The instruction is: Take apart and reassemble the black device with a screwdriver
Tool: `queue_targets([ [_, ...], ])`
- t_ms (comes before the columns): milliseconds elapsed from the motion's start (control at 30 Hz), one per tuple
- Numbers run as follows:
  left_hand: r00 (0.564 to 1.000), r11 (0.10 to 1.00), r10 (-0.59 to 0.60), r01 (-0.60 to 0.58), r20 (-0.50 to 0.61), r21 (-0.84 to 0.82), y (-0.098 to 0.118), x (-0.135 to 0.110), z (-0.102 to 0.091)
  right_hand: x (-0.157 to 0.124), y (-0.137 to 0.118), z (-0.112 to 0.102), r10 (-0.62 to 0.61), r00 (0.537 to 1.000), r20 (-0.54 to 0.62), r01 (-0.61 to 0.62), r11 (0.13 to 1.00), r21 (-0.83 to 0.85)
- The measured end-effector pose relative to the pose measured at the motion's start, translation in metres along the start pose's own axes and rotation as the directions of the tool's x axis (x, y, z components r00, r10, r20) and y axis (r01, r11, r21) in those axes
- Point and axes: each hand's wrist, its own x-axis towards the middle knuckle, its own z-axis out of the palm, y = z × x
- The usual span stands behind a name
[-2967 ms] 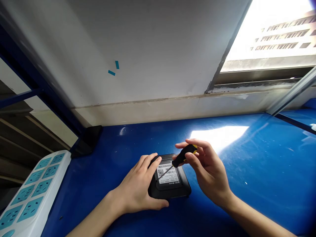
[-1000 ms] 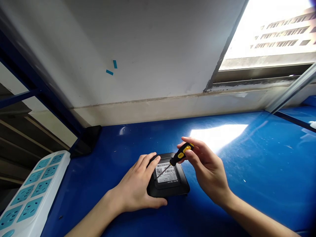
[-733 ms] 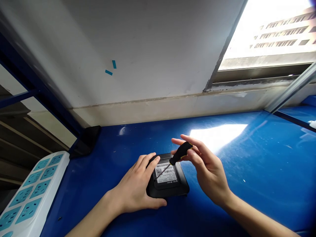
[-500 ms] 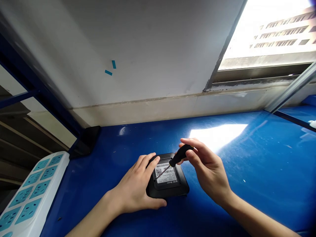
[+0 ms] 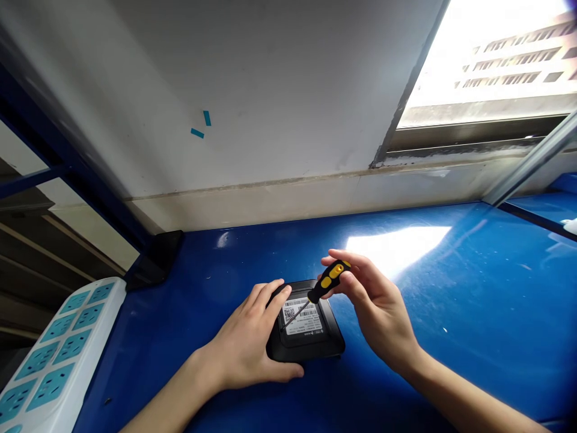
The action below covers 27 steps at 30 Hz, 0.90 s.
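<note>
A black plastic device case (image 5: pixel 332 337) lies on the blue tabletop, with a white label (image 5: pixel 304 325) carrying a QR code and barcodes facing up. My left hand (image 5: pixel 252 337) grips its left side, thumb along the near edge and fingers over the far corner. In my right hand (image 5: pixel 374 307) is a screwdriver (image 5: pixel 330 281) with a black and yellow handle, pinched between thumb and fingers. Its thin shaft slants down to the left across the label, and the tip meets the case near the label's left edge. Whether a screw sits under the tip I cannot tell.
A white power strip (image 5: pixel 58 355) with teal sockets stands at the left. Behind it are a black block (image 5: pixel 157 261) and a blue metal frame (image 5: pixel 99 198). The white wall (image 5: pixel 270 90) rises along the table's back edge, and a window is at the upper right.
The screwdriver handle has turned in my right hand, so its yellow patches now face up. My right fingers have shifted slightly around it. My left hand and the case stay almost still.
</note>
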Motion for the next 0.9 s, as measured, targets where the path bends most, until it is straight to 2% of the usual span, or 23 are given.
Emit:
queue_targets([
  [100,1.000,1.000,-0.004,0.004,0.009,0.008,0.0002,0.0001,-0.0005,0.0019,-0.0006,-0.0006,-0.029,0.999,-0.020,0.029,1.000,-0.010],
  [333,1.000,1.000,-0.005,0.005,0.013,0.006,0.0018,-0.0006,-0.0015,-0.0003,0.0021,-0.0041,0.044,0.999,0.015,-0.044,0.999,0.017],
  [467,1.000,1.000,-0.012,0.011,0.027,0.023,0.0016,0.0003,-0.0018,-0.0005,0.0035,-0.0023,0.015,1.000,0.012,-0.015,0.998,0.061],
  [633,0.999,0.999,-0.025,0.024,0.040,0.037,0.0008,0.0016,-0.0020,0.0026,0.0016,-0.0018,-0.016,1.000,-0.015,0.017,0.999,0.029],
  [900,0.999,0.999,-0.016,0.015,0.032,0.033,0.0014,-0.0001,-0.0016,-0.0005,0.0010,-0.0044,0.083,0.996,0.024,-0.083,0.997,-0.006],
])
